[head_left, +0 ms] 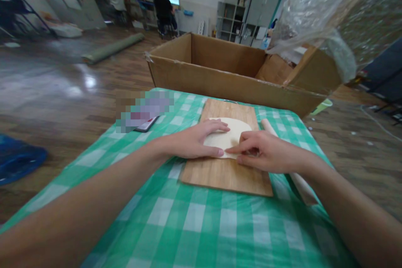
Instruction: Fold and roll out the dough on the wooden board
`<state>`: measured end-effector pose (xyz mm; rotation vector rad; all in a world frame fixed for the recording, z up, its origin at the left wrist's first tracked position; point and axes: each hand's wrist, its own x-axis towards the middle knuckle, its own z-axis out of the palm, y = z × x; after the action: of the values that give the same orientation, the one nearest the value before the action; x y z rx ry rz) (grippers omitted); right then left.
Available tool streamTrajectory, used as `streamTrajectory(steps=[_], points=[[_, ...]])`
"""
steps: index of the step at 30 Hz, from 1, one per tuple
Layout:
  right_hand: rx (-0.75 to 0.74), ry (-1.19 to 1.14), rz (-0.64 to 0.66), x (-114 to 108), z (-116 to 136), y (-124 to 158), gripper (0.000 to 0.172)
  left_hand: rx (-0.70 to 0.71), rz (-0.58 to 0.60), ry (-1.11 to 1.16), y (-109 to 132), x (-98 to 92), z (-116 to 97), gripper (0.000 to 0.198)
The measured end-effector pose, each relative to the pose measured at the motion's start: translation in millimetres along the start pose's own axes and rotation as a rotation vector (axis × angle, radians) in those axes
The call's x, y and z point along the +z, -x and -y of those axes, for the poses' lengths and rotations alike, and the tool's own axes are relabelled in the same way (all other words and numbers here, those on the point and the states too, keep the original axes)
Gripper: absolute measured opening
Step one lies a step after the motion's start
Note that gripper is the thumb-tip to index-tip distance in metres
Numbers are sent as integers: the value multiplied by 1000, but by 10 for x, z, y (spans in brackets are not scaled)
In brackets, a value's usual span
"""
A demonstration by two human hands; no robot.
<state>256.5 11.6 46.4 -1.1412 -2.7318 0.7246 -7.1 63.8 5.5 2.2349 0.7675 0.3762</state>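
A round, flat sheet of pale dough (216, 139) lies on a wooden board (226, 173). My left hand (196, 139) rests over the dough's left side, its fingers stretched out and the thumb apart from them near the front edge. From the right, my right hand (262, 150) has its fingers curled, with the index finger and thumb at the dough's front edge, one on each side of it. Beside the board on the right lies a pale rolling pin (303, 188), partly covered by my right hand and wrist.
A green and white checked cloth (194, 217) covers the table. A phone-like object (147, 124) lies at its left, beside a blurred patch. Behind the table stands a large cardboard box (220, 75) with plastic wrap (307, 16). Two people sit farther back.
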Motion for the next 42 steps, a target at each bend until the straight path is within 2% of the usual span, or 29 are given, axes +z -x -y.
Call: streamTrajectory(steps=[6, 10, 16, 20, 23, 28, 35, 39, 42], points=[[10, 588, -99, 142, 277, 138, 29, 73, -62, 0, 6, 46, 27, 63], [27, 766, -159, 249, 356, 233, 27, 111, -70, 4, 4, 55, 35, 63], [-58, 675, -138, 301, 392, 174, 36, 112, -52, -4, 7, 33, 77, 63], [-42, 640, -128, 301, 376, 146, 29, 76, 37, 0, 32, -75, 90, 69], [-30, 632, -128, 293, 367, 154, 25, 80, 61, -15, 47, -128, 96, 76], [-18, 641, -142, 294, 372, 154, 26, 150, 79, 47, 43, -129, 99, 74], [-4, 619, -177, 269, 342, 183, 31, 143, 105, 180, 56, -231, 158, 74], [-4, 439, -215, 156, 199, 224, 26, 89, 123, 261, 98, -326, 204, 81], [87, 234, -288, 81, -15, 225, 24, 48, 50, 101, 92, -279, 162, 88]])
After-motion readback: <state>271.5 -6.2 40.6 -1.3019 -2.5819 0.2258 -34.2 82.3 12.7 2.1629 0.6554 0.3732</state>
